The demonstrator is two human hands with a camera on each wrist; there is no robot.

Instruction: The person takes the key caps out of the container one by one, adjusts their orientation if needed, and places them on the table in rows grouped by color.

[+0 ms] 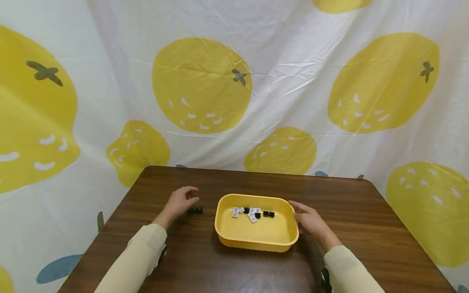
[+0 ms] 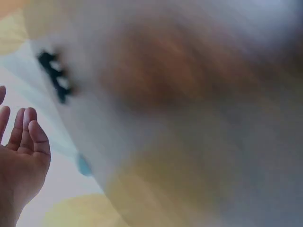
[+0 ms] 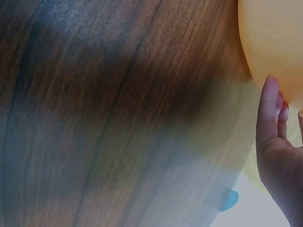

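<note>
My left hand [image 1: 178, 202] hovers at the left of the table, fingers loosely bent and holding nothing. Close beside its fingertips lies a short row of black block-like pieces [image 1: 198, 210], partly covered by the hand in the head view. The left wrist view shows the dark row [image 2: 57, 78] apart from the fingers. A yellow rectangular tray [image 1: 253, 240] sits at mid-table. Inside it are several small white pieces [image 1: 235, 212] with markings and black cube-like pieces [image 1: 271, 214]. My right hand [image 1: 310, 221] touches the tray's right end, its fingers fairly straight along the outer wall [image 3: 270, 42].
The dark wooden table [image 1: 329, 191] carries the tray and pieces. A white cloth with yellow fruit prints [image 1: 289, 101] hangs behind and along the sides of the table. The table's far edge runs close to the cloth.
</note>
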